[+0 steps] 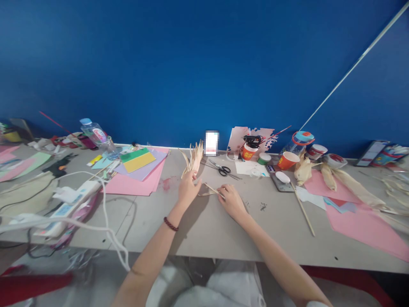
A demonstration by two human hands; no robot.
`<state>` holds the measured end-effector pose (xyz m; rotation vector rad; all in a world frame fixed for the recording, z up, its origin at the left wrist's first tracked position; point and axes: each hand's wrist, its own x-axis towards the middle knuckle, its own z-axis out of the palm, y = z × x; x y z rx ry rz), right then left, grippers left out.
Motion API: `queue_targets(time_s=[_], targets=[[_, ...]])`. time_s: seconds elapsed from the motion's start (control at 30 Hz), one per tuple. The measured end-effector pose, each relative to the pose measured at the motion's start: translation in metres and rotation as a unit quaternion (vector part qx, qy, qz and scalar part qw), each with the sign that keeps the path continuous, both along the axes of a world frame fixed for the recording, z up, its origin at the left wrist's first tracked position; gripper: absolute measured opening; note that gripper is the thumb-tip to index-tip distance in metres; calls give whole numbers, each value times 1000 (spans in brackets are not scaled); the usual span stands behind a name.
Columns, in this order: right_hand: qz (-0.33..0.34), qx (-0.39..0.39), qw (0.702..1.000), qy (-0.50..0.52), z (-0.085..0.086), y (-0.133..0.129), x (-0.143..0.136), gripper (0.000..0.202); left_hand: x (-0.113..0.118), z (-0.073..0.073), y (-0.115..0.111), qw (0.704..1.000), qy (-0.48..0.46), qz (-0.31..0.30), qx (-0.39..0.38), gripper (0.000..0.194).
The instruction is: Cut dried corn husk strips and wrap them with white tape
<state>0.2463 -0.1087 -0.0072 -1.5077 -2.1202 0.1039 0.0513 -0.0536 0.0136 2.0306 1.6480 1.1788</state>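
Note:
My left hand (pixel 189 186) is closed round the base of an upright bundle of pale dried husk strips (pixel 194 158), which fan out above the fingers. To its right, my right hand (pixel 230 199) rests low over the table, its fingers closed on a thin pale strip (pixel 211 188) that slants up to the left. Another flat piece of husk lies under that strip, between the hands. Black-handled scissors (pixel 223 170) lie partly open just beyond my right hand. A phone (pixel 211 143) stands against the blue wall behind the bundle.
Coloured paper sheets (pixel 140 166), a plastic bottle (pixel 98 135) and a power strip (pixel 68 209) with white cables are on the left. Paper cups (pixel 288 160), a dark phone (pixel 280 181), a stick (pixel 303 211), husks (pixel 358 187) and pink paper (pixel 364 226) lie to the right.

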Motion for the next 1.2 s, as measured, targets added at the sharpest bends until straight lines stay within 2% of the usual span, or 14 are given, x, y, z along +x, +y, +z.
queue_targets(time_s=[0.1,0.2,0.27,0.33,0.4,0.5,0.63,0.83,0.97,1.1,1.2], targets=[[16,1,996,84,11,4,-6,18,-19,13,17,995,-28,80,-60,29],[53,-24,984,167,20,23,-21,18,-27,17,29,992,24,80,-99,23],[67,-23,979,190,23,42,-34,20,-26,14,32,991,46,92,-89,19],[105,1,979,173,24,63,-47,29,-23,7,32,993,45,68,-81,15],[142,11,978,152,23,80,-59,39,-22,-1,31,995,24,54,-75,16],[163,-16,977,137,20,94,-72,47,-23,-12,32,995,-50,39,-74,19],[142,-34,980,134,13,98,-80,44,-27,-20,35,985,-148,25,-86,18],[93,-28,988,116,7,98,-85,41,-27,-31,44,966,-236,22,-99,7],[99,-18,988,113,6,99,-85,40,-27,-34,44,970,-219,26,-103,7],[95,-14,988,122,7,98,-84,39,-27,-28,40,982,-168,39,-79,8],[91,-17,988,125,8,97,-83,35,-26,-25,39,982,-177,43,-46,8]])
